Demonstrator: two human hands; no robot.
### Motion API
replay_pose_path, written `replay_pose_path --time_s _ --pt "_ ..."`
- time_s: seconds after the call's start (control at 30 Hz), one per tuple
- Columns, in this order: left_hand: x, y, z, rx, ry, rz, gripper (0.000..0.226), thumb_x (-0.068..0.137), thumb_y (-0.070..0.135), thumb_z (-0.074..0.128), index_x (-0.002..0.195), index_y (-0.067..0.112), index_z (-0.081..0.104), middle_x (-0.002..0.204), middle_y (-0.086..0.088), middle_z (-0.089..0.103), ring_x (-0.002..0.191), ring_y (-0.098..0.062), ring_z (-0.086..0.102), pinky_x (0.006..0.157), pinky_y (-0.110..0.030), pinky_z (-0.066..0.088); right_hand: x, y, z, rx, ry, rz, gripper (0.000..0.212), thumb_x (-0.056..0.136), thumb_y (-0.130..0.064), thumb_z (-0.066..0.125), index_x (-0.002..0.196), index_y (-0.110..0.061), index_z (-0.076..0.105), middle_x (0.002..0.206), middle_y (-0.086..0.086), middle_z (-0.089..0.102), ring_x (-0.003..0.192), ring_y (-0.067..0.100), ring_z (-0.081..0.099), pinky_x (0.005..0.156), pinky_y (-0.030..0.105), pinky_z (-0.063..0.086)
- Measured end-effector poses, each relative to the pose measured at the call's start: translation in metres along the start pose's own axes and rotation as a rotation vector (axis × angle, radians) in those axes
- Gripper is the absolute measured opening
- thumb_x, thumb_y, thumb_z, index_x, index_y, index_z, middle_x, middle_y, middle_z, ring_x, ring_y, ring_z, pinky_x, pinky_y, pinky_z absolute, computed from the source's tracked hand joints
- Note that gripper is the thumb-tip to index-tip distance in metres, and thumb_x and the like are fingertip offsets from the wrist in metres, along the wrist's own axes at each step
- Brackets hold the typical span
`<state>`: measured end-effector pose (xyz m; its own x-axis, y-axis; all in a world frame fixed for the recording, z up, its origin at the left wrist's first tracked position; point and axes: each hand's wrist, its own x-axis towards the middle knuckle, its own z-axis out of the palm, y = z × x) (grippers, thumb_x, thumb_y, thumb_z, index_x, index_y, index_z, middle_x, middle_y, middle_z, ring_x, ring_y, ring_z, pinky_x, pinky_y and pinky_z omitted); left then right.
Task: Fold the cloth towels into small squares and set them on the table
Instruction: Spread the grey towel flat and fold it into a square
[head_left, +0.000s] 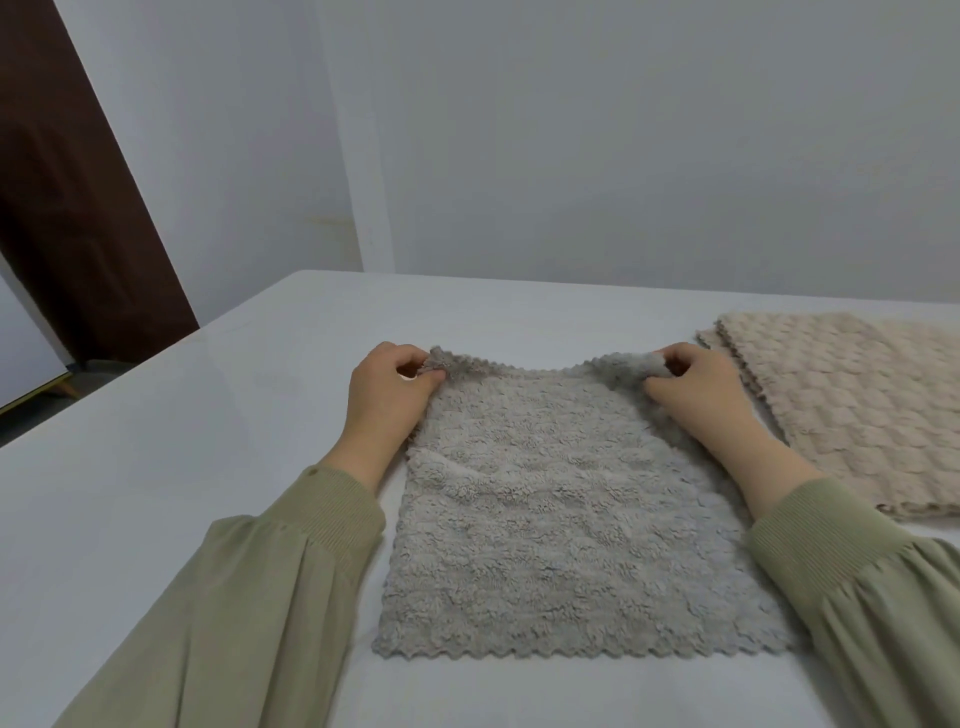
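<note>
**Pinched at both far corners, grey towel (561, 530) awaits its fold**

Left hand (387, 387) and right hand (696, 389) each pinch a raised far corner. The rest lies flat on the table (182, 441), toward its front edge. From both grips the free hem lies straight toward the person, so the fold likely comes forward. Beige towels (857, 405) lie stacked by the right edge.

Open desk (156, 467) surface lies left of the left hand (387, 395) and beyond the grey towel (571, 519) as far as the wall (623, 156). On the right, stacked beige towels (857, 415) lie just beside the right hand (696, 400), narrowing passage on that side.
</note>
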<state>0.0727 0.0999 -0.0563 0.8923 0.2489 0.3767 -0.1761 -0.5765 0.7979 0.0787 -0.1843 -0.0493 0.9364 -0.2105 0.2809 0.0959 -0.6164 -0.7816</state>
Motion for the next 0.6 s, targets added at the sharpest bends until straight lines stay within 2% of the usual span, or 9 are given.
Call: replay_pose_path --time_s 0.07,0.13,0.23,0.27,0.33,0.4,0.47,0.53,0.6 --pt "0.001 -0.001 0.001 0.072 0.045 -0.006 0.009 0.082 0.018 0.07 0.089 0.017 0.066 0.082 0.003 0.05 0.08 -0.014 0.049 0.073 -0.022 0.033 0.0 -0.002 -0.003 0.048 -0.041 0.04 0.013 0.079 -0.01 0.068 0.07 -0.01 0.059 0.06 0.001 0.05 0.047 0.007 0.042 0.047 0.018 0.033" --pt "0.001 -0.001 0.002 0.12 0.085 -0.022 0.009 0.083 0.021 0.068 0.089 0.015 0.07 0.072 0.006 0.05 0.077 -0.019 0.051 0.068 -0.025 0.033 0.0 -0.003 -0.006 0.045 -0.047 0.063 0.013 0.081 -0.01 0.068 0.071 -0.007 0.061 0.061 0.001 0.051 0.041 0.002 0.04 0.046 0.015 0.035" --pt "0.001 0.004 0.004 0.128 0.123 -0.056 0.01 0.084 0.025 0.065 0.089 0.02 0.072 0.066 0.009 0.054 0.074 -0.019 0.054 0.063 -0.026 0.036 0.002 -0.008 -0.017 -0.09 0.078 0.068 0.013 0.08 -0.011 0.069 0.092 -0.005 0.069 0.082 0.003 0.059 0.072 0.016 0.057 0.072 0.024 0.04" --pt "0.001 0.005 0.004 0.109 0.127 -0.056 0.01 0.084 0.025 0.064 0.089 0.021 0.073 0.067 0.008 0.057 0.074 -0.019 0.056 0.064 -0.027 0.039 0.003 -0.009 -0.021 -0.144 0.099 0.056 0.009 0.079 -0.012 0.07 0.086 -0.006 0.069 0.08 0.004 0.06 0.078 0.02 0.058 0.074 0.025 0.039" --pt "0.0 0.007 0.004 0.032 0.124 -0.053 0.011 0.084 0.022 0.063 0.087 0.021 0.074 0.069 0.006 0.064 0.073 -0.018 0.061 0.067 -0.028 0.046 0.007 -0.012 -0.028 -0.138 0.089 0.047 0.014 0.078 -0.01 0.068 0.07 0.0 0.066 0.063 0.008 0.055 0.064 0.02 0.05 0.062 0.025 0.038" --pt "-0.001 0.008 0.004 -0.088 0.105 -0.067 0.015 0.084 0.016 0.061 0.084 0.023 0.074 0.067 0.004 0.069 0.064 -0.014 0.062 0.066 -0.028 0.049 0.009 -0.011 -0.032 -0.005 0.055 0.104 0.024 0.08 -0.004 0.063 0.057 -0.004 0.06 0.046 0.006 0.046 0.045 0.019 0.039 0.047 0.022 0.034" --pt "-0.001 0.01 0.003 -0.205 0.085 -0.104 0.02 0.087 0.011 0.058 0.082 0.025 0.073 0.069 0.003 0.07 0.06 -0.012 0.064 0.065 -0.03 0.052 0.009 -0.012 -0.032 0.185 0.018 0.182 0.023 0.084 0.0 0.058 0.062 -0.005 0.062 0.045 0.006 0.051 0.034 0.015 0.043 0.036 0.021 0.039" --pt "-0.001 0.011 0.001 -0.317 0.082 -0.103 0.024 0.087 0.009 0.058 0.083 0.028 0.071 0.08 0.003 0.072 0.073 -0.011 0.069 0.079 -0.034 0.056 0.009 -0.016 -0.03 0.393 0.002 0.221 0.017 0.088 0.003 0.053 0.076 -0.002 0.064 0.062 0.012 0.063 0.039 0.012 0.057 0.042 0.022 0.05" --pt "-0.001 0.015 0.001 -0.408 0.102 -0.09 0.023 0.087 0.011 0.058 0.087 0.03 0.071 0.092 0.007 0.072 0.091 -0.01 0.068 0.091 -0.035 0.053 0.012 -0.021 -0.028 0.533 0.094 0.149 0.02 0.088 0.004 0.048 0.085 -0.005 0.066 0.079 0.014 0.067 0.057 0.014 0.066 0.053 0.023 0.055"
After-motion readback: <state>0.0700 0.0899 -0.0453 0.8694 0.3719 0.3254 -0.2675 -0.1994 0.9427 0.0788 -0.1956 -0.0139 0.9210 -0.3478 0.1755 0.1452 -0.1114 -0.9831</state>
